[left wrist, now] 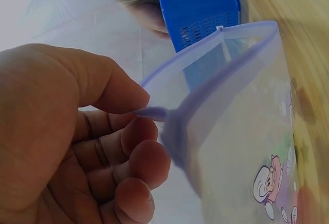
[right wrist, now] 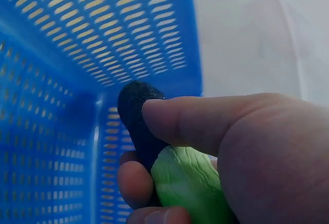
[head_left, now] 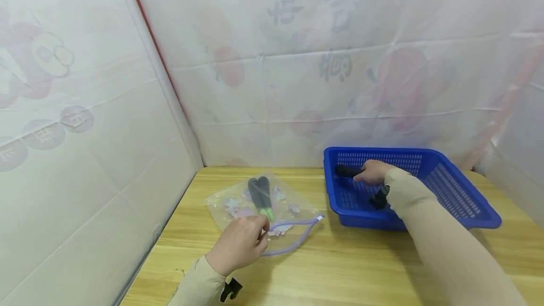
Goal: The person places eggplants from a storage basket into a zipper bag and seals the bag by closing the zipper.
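Note:
A clear zip bag (head_left: pixel 221 209) with a lilac zip edge and cartoon prints lies on the table. Its mouth gapes, and my left hand (head_left: pixel 242 242) pinches that edge between thumb and fingers. Through the film show two toy bok choys (head_left: pixel 261 192), dark-leaved with pale green stems. My right hand (head_left: pixel 374 173) reaches into the blue basket (head_left: pixel 369 221) and grips another toy bok choy (right wrist: pixel 190 183) by its pale green stem, the thumb on its dark leaf. Part of that stem is hidden by the fingers and palm.
The wooden table (head_left: pixel 331 268) carries the bag at left and the slotted basket at right. Behind them hangs a white printed sheet (head_left: pixel 272 93), with another sheet (head_left: pixel 85 164) along the left side. Black wrist mounts (head_left: pixel 231 290) are strapped to both sleeves.

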`<action>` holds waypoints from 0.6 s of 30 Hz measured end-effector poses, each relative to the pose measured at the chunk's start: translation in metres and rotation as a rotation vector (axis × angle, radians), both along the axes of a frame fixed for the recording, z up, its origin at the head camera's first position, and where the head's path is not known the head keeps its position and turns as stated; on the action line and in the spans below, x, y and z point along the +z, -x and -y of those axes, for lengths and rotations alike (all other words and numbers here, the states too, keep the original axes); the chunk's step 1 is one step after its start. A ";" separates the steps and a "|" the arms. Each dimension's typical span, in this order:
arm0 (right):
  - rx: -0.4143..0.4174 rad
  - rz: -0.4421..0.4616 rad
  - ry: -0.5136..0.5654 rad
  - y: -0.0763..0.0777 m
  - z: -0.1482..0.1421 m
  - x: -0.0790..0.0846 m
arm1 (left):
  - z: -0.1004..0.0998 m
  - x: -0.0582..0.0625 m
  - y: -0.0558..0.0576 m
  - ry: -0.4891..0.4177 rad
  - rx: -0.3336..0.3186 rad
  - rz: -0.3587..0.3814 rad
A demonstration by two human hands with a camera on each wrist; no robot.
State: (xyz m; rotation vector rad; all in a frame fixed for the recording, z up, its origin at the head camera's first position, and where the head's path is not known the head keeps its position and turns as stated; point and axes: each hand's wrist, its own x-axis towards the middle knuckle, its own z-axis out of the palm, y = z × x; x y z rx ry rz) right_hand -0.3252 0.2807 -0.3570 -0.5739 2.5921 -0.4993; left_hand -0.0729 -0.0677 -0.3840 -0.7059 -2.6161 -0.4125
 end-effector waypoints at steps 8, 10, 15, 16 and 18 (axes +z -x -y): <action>0.020 -0.123 0.013 -0.022 0.010 0.020 | 0.001 -0.002 0.002 -0.006 -0.002 0.008; 0.022 -0.161 0.035 -0.029 0.013 0.023 | 0.002 -0.003 0.002 -0.006 -0.002 -0.002; 0.024 -0.213 0.093 -0.044 0.017 0.026 | 0.002 -0.003 0.002 -0.003 -0.002 -0.011; 0.027 -0.227 0.097 -0.046 0.017 0.026 | 0.002 -0.002 0.002 -0.003 -0.001 -0.010; 0.029 -0.245 0.108 -0.051 0.018 0.027 | 0.002 -0.002 0.002 -0.004 0.000 -0.004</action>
